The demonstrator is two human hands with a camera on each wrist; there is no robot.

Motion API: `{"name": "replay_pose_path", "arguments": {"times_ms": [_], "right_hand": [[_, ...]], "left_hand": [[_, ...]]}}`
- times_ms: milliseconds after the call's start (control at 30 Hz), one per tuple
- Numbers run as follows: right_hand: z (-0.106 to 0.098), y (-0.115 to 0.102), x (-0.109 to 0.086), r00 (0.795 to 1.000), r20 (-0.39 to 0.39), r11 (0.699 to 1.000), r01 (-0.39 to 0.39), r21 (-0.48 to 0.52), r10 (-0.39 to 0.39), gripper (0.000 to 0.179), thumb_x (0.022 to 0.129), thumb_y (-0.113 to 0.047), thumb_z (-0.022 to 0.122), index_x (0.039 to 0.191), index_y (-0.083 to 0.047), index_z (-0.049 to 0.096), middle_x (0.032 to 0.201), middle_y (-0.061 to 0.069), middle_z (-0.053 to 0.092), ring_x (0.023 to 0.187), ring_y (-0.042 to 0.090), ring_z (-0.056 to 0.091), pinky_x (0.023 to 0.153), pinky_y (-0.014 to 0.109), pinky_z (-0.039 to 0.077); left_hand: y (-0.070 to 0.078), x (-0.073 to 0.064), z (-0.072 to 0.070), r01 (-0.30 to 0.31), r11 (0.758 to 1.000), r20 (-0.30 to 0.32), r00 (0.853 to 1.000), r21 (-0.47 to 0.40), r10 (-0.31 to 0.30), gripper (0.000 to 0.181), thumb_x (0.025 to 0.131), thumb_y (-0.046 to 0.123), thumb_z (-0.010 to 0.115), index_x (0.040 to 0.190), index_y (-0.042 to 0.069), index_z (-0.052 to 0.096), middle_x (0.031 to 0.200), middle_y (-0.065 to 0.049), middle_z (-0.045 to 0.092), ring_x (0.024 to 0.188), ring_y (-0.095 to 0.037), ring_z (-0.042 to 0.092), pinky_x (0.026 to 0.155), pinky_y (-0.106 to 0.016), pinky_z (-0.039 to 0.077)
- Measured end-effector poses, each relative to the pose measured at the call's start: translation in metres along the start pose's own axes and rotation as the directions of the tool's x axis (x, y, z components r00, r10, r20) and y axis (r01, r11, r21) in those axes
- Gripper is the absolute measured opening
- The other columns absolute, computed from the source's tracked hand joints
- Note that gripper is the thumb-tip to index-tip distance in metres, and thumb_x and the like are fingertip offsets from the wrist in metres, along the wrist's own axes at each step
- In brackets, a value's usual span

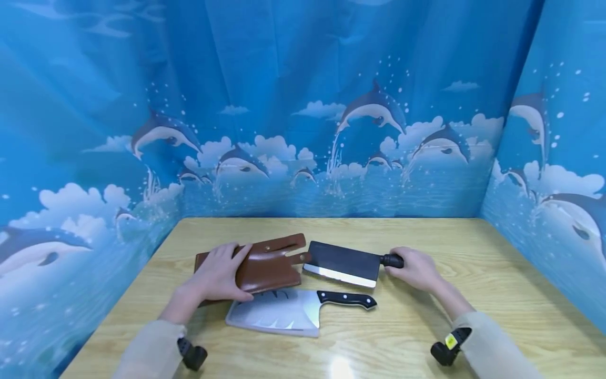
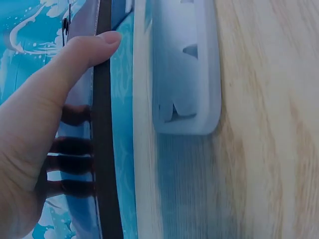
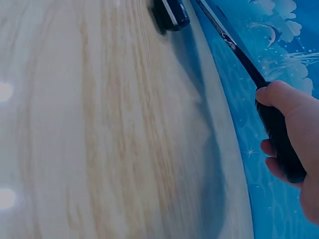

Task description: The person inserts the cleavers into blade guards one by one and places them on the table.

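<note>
And here on the table [image 1: 407,337], the brown sheath [image 1: 272,275] lies to the left, its mouth and two straps pointing right, long axis running left to right with the right end slightly farther off; whether anything sits inside it, I can't tell! The left hand [image 1: 215,279] straddles that sheath, thumb spread wide from the fingers, thumb at the near edge, fingers over the far part, gripping it across its width

Over on the right, the right hand [image 1: 416,268] has its fingers curled round the black handle [image 1: 392,260] of the dark cleaver [image 1: 342,263]. That cleaver is mid-table, blade pointing left, long axis left to right, left end a touch farther, pale cutting edge facing near! The blade's left end is right at the sheath's straps; touching or just apart, I can't tell

Nearer in, there's the second knife [image 1: 347,299], black riveted handle pointing right, its blade lying in a translucent guard [image 1: 274,316] just near of the sheath. And at the far side, the blue dolphin curtain [image 1: 284,52] hangs behind it all
</note>
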State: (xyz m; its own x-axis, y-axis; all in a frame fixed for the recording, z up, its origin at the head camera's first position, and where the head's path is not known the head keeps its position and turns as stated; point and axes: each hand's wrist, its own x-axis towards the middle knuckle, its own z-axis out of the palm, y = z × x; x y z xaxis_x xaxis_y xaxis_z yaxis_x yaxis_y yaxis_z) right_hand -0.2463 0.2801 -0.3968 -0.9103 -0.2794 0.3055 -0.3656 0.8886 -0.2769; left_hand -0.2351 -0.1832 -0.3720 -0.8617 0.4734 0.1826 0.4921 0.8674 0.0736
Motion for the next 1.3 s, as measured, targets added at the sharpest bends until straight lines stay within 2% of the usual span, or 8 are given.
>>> {"name": "replay_pose_path", "arguments": {"times_ms": [100, 300, 467, 700, 933, 1300], "right_hand": [[-0.009, 0.0, -0.008, 0.998, -0.061, 1.0, 0.017, -0.011, -0.017, 0.032, 0.076, -0.026, 0.073, 0.098, -0.005, 0.065, 0.087, 0.007, 0.065, 0.07, 0.018, 0.058, 0.059, 0.034, 0.044], [-0.02, -0.001, -0.017, 0.983, -0.166, 0.996, 0.083, -0.013, -0.084, 0.03, 0.073, -0.024, 0.076, 0.096, -0.007, 0.066, 0.087, 0.007, 0.066, 0.072, 0.022, 0.061, 0.059, 0.036, 0.045], [-0.02, -0.001, -0.019, 0.977, -0.166, 0.991, 0.132, -0.006, -0.131, 0.03, 0.072, -0.024, 0.077, 0.096, -0.009, 0.066, 0.087, 0.005, 0.066, 0.071, 0.019, 0.06, 0.056, 0.033, 0.044], [-0.013, -0.005, -0.021, 0.96, -0.19, 0.978, 0.21, 0.005, -0.205, 0.031, 0.07, -0.023, 0.079, 0.095, -0.011, 0.066, 0.09, 0.003, 0.067, 0.073, 0.017, 0.061, 0.058, 0.032, 0.045], [-0.01, -0.013, -0.018, 0.945, -0.196, 0.964, 0.265, -0.014, -0.263, 0.032, 0.068, -0.021, 0.079, 0.095, -0.011, 0.065, 0.089, 0.003, 0.066, 0.072, 0.017, 0.061, 0.057, 0.032, 0.046], [-0.009, -0.033, -0.009, 0.95, -0.137, 0.958, 0.285, 0.014, -0.281, 0.033, 0.073, -0.028, 0.078, 0.1, -0.013, 0.066, 0.091, -0.001, 0.066, 0.075, 0.012, 0.061, 0.06, 0.03, 0.046]], "left_hand": [[0.003, 0.002, 0.002, -0.034, 0.999, -0.026, 0.999, 0.031, 0.035, 0.114, 0.054, 0.071, 0.072, 0.143, 0.01, 0.034, 0.128, -0.019, 0.041, 0.116, -0.038, 0.039, 0.095, -0.057, 0.031], [0.007, 0.004, 0.004, -0.084, 0.992, -0.036, 0.995, 0.094, 0.088, 0.115, 0.052, 0.073, 0.07, 0.144, 0.013, 0.034, 0.13, -0.018, 0.042, 0.117, -0.036, 0.039, 0.097, -0.055, 0.03], [0.01, 0.005, 0.005, -0.089, 0.993, -0.033, 0.995, 0.083, 0.092, 0.113, 0.053, 0.072, 0.071, 0.144, 0.014, 0.034, 0.13, -0.017, 0.042, 0.117, -0.035, 0.039, 0.098, -0.054, 0.03], [0.013, 0.007, 0.01, -0.077, 0.995, -0.026, 0.997, 0.066, 0.079, 0.113, 0.054, 0.072, 0.07, 0.144, 0.015, 0.033, 0.129, -0.016, 0.042, 0.117, -0.035, 0.039, 0.098, -0.054, 0.03], [0.017, 0.009, 0.012, -0.164, 0.984, -0.026, 0.986, 0.07, 0.166, 0.113, 0.055, 0.071, 0.07, 0.144, 0.011, 0.033, 0.131, -0.019, 0.041, 0.118, -0.034, 0.039, 0.098, -0.054, 0.03], [0.029, 0.016, 0.011, -0.232, 0.971, -0.03, 0.972, 0.057, 0.234, 0.113, 0.055, 0.071, 0.07, 0.144, 0.013, 0.032, 0.13, -0.018, 0.041, 0.117, -0.032, 0.04, 0.097, -0.054, 0.029]]}}
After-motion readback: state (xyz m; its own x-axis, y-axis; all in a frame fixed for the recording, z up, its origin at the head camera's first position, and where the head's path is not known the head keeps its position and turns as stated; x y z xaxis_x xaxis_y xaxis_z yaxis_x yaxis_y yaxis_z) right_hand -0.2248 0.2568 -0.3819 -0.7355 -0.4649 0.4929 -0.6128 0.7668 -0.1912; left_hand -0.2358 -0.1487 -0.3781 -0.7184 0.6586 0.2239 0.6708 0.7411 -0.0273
